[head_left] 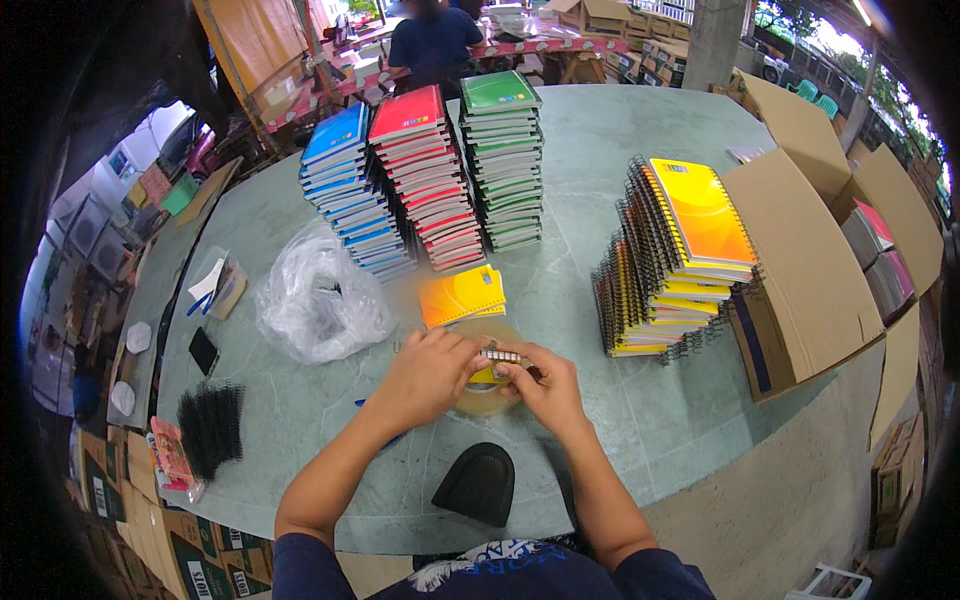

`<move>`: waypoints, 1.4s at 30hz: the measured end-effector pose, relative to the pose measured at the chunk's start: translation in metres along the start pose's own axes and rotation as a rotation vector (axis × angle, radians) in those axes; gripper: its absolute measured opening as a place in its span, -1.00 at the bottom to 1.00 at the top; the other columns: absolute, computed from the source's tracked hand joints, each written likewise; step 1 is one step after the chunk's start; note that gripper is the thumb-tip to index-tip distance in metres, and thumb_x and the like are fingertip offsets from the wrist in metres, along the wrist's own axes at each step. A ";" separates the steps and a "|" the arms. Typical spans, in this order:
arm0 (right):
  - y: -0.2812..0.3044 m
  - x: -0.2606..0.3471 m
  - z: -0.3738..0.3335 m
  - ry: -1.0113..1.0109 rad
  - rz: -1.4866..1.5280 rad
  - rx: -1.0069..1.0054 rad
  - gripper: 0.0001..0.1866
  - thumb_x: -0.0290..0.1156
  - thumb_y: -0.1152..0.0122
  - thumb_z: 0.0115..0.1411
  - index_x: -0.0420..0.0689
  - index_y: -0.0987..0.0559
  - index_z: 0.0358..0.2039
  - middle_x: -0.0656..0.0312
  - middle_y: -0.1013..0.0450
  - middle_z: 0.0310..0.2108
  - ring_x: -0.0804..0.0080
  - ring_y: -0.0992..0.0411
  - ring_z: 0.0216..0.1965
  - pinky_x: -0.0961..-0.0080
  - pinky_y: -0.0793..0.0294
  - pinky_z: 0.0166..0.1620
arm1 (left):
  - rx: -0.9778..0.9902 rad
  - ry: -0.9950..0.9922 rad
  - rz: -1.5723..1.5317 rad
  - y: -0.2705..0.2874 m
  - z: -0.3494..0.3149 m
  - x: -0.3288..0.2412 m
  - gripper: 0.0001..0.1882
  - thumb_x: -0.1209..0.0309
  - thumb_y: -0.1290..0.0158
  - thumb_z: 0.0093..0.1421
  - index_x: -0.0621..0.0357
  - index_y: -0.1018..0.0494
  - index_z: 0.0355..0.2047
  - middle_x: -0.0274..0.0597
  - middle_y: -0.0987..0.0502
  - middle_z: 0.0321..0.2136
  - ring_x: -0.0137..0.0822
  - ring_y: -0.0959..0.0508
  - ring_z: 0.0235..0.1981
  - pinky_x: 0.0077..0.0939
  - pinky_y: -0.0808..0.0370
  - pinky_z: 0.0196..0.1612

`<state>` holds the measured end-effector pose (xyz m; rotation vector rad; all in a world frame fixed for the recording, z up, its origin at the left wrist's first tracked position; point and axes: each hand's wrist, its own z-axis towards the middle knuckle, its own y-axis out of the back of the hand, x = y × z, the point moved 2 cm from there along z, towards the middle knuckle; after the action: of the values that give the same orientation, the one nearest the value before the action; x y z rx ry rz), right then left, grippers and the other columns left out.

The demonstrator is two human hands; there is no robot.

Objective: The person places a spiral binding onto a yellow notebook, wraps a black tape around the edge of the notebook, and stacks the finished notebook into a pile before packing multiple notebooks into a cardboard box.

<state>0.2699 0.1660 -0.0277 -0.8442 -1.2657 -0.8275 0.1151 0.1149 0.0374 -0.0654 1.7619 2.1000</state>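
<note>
Hands: the left hand (425, 375) and the right hand (550, 395) meet near the front of the table, thumbs and fingers of both pinching a small striped piece (502, 355) between them.
Striped piece: held over a round, tan, translucent thing (470, 402) and a patch of yellow, both partly covered by the hands; whether it touches them I cannot tell.
Table: a wide grey-green top (570, 300) with pale streaks, its edges bowed by the lens.
Notebooks: a blue stack (345, 180), a red stack (420, 170) and a green stack (500, 150) side by side beyond the hands; a yellow notebook (462, 294) lies just in front of them, and a spiral-bound yellow stack (690, 250) stands to the right.
Left side of the table: a clear plastic bundle (320, 295), a small container (233, 288), a dark flat rectangle (203, 350) and black coils (212, 430) beside a pink packet (172, 453).
Front edge: a black rounded pad (478, 485).
Right side: an open cardboard box (800, 270) — more notebooks inside.
Room: a person in a dark blue top (432, 45) at a red patterned table (590, 45); a grey pillar (714, 45), green chairs (815, 97), an orange curtain (240, 45) — and cartons (215, 555) at lower left.
Floor: plain grey (730, 510), with a white stool (830, 583) at its edge.
</note>
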 end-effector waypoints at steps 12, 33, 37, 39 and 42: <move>0.005 -0.007 0.001 0.005 -0.333 -0.022 -0.86 -0.48 -0.13 0.06 -0.26 -0.54 -0.37 0.01 -0.47 -0.59 0.32 -0.49 -0.59 0.47 -0.39 -0.49 | -0.115 -0.131 -0.165 -0.017 0.016 -0.016 -0.75 0.46 -0.06 0.01 0.19 -0.42 -0.25 -0.05 -0.43 -0.32 -0.05 -0.40 -0.20 -0.24 -0.32 -0.11; 0.001 0.003 -0.003 0.025 -0.337 -0.065 -0.89 -0.53 -0.16 0.01 -0.29 -0.54 -0.43 -0.07 -0.45 -0.54 0.16 -0.48 -0.53 0.41 -0.40 -0.45 | -0.086 -0.149 -0.255 -0.024 0.016 -0.011 -0.73 0.47 -0.07 -0.02 0.20 -0.45 -0.25 -0.10 -0.47 -0.35 -0.09 -0.44 -0.23 -0.29 -0.34 -0.10; 0.003 -0.006 -0.002 0.087 -0.343 -0.069 -0.85 -0.53 -0.14 0.01 -0.28 -0.55 -0.37 -0.08 -0.46 -0.50 0.18 -0.49 -0.53 0.43 -0.40 -0.44 | -0.156 -0.133 -0.386 -0.010 0.016 -0.023 -0.74 0.48 -0.10 -0.01 0.21 -0.44 -0.26 -0.09 -0.48 -0.36 -0.11 -0.45 -0.22 -0.32 -0.36 -0.13; 0.004 -0.014 -0.001 0.087 -0.331 -0.053 -0.84 -0.55 -0.13 0.03 -0.29 -0.55 -0.34 0.00 -0.48 -0.54 0.37 -0.47 -0.54 0.51 -0.40 -0.46 | -0.126 -0.125 -0.362 -0.016 0.013 -0.016 -0.75 0.45 -0.10 0.00 0.22 -0.44 -0.27 -0.10 -0.48 -0.36 -0.11 -0.45 -0.22 -0.32 -0.35 -0.12; 0.003 -0.011 -0.002 0.102 -0.392 -0.036 -0.82 -0.58 -0.09 0.05 -0.31 -0.55 -0.31 0.08 -0.49 -0.57 0.55 -0.45 -0.55 0.58 -0.40 -0.48 | -0.087 -0.132 -0.299 -0.020 0.011 -0.013 -0.76 0.40 -0.09 0.02 0.22 -0.44 -0.28 -0.10 -0.49 -0.36 -0.12 -0.45 -0.23 -0.30 -0.34 -0.11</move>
<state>0.2727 0.1662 -0.0395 -0.5796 -1.3484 -1.1925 0.1357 0.1240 0.0248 -0.1966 1.4833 1.9168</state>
